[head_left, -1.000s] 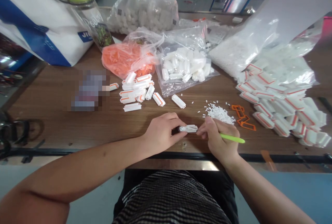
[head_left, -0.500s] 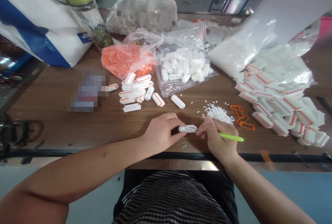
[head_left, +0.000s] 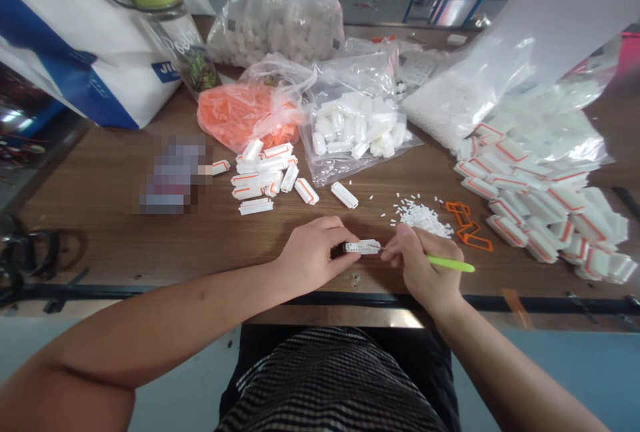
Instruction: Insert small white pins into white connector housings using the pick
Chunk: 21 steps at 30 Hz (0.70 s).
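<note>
Pinched between the thumb and fingers of my left hand [head_left: 311, 252] is a small white plastic connector housing [head_left: 366, 247] with rows of little holes on its upper face. Its left end has something dark by my fingertips. My right hand [head_left: 425, 262] is closed round a pen-like tool with a lime-green handle [head_left: 453, 264]. The tool's thin tip reaches the housing's right end; whether it touches a hole I cannot tell. Just beyond my right hand lies a heap of tiny white plastic pins [head_left: 423, 217], with several orange frames [head_left: 465, 225] to its right.
Finished-looking white housings with orange edging are heaped at the right [head_left: 545, 199], and a smaller pile [head_left: 263, 172] lies left of centre. Behind are a bag of orange parts [head_left: 240, 112], a bag of white housings [head_left: 357, 125] and a green-lidded bottle [head_left: 185, 52].
Almost nothing differs. The whole view has shifted very slightly; both hands keep the same grip, with the tool's tip still at the housing's right end.
</note>
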Each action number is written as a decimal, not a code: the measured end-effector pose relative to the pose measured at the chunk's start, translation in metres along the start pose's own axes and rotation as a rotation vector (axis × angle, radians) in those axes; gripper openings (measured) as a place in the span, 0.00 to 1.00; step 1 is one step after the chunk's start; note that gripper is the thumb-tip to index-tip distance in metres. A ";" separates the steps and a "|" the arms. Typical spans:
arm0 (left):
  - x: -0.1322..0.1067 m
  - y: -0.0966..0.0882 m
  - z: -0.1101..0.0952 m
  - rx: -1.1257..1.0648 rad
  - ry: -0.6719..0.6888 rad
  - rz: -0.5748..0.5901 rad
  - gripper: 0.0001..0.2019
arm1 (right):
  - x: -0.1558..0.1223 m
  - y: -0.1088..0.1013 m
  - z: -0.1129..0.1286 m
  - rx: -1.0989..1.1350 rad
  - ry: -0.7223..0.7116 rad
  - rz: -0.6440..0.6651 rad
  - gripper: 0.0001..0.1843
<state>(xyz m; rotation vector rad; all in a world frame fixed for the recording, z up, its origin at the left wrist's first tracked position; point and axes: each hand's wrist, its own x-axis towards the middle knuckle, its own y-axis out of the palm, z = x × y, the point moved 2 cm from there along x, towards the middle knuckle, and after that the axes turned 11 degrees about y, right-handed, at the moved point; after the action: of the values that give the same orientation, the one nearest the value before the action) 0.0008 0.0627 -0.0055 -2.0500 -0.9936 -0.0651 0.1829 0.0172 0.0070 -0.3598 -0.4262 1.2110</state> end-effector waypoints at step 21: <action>0.000 -0.001 -0.001 0.009 -0.008 0.000 0.06 | -0.002 0.001 -0.004 -0.008 -0.008 0.039 0.26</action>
<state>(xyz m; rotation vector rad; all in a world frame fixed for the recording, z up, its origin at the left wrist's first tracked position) 0.0006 0.0621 -0.0038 -2.0432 -0.9975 -0.0520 0.1832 0.0152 0.0023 -0.3719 -0.4323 1.2497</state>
